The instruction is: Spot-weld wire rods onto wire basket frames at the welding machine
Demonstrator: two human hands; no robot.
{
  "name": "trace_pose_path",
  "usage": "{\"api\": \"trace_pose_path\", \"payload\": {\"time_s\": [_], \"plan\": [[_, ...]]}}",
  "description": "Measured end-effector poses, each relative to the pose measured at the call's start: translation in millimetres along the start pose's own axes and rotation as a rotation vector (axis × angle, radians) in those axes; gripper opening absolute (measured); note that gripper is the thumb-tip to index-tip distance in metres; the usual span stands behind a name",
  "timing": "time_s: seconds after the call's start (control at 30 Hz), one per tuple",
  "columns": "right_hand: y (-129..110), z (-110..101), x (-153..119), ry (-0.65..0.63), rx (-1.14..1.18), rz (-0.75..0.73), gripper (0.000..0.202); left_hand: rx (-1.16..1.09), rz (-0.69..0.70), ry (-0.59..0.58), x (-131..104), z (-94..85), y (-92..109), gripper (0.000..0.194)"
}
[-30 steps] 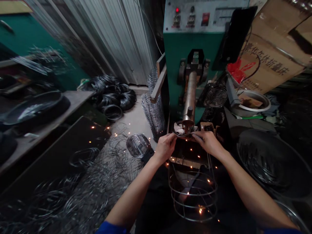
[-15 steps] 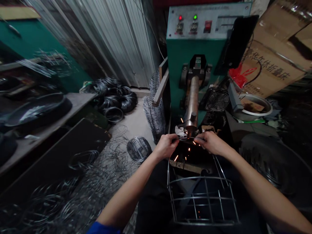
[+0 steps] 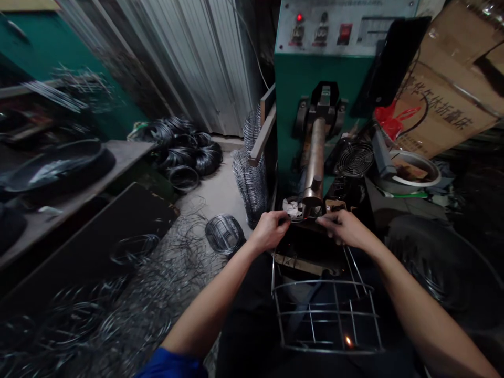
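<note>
A wire basket (image 3: 326,313) of bright metal rods hangs below the hands, its upright rods running up toward them. My left hand (image 3: 271,229) is closed in a pinch on the basket's far upper wire, left of the welder's electrode tip (image 3: 307,210). On the other side of the tip, my right hand (image 3: 339,227) pinches the same edge, thumb and fingers together. The wire between the hands lies under the tip, where a faint glow shows. A thick metal welder arm (image 3: 315,157) reaches out from the green spot-welding machine (image 3: 291,73). The exact contact at the fingertips is small and dark.
Left of the machine stands a tall stack of wire rings (image 3: 250,184). A round wire grid (image 3: 224,234) and scattered wire offcuts lie on the floor. Black wire coils (image 3: 185,149) sit farther back. A metal bowl (image 3: 417,170) and cardboard boxes (image 3: 444,100) are at right.
The spray of sparks at the electrode tip has died down to a glow, with one bright spark low by the basket. The green lamp has gone out. Both hands stay in place.
</note>
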State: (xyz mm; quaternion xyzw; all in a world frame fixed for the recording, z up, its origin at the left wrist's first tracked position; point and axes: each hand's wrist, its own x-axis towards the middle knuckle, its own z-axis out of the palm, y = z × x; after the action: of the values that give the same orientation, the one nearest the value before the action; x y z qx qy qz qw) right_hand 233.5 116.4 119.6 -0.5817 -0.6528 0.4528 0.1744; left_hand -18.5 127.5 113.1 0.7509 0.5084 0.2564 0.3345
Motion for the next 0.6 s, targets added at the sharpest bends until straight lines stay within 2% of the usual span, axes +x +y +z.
{"api": "trace_pose_path", "payload": {"time_s": [0.1,0.23,0.5,0.6], "plan": [[8.2,-0.3,-15.1,-0.053,0.195,0.084,0.046,-0.029,-0.007,0.012,0.0,1.3,-2.1,0.018],[15.1,9.3,-28.8,0.040,0.406,0.125,0.053,-0.046,-0.003,0.018,-0.1,4.2,-6.7,0.018],[20.5,20.1,-23.0,0.087,0.420,0.051,0.048,-0.049,0.018,0.055,1.5,10.6,-6.0,0.018],[21.9,24.1,-31.1,0.118,0.389,0.000,0.047,-0.067,0.001,0.076,-3.3,11.2,-8.0,0.021]]}}
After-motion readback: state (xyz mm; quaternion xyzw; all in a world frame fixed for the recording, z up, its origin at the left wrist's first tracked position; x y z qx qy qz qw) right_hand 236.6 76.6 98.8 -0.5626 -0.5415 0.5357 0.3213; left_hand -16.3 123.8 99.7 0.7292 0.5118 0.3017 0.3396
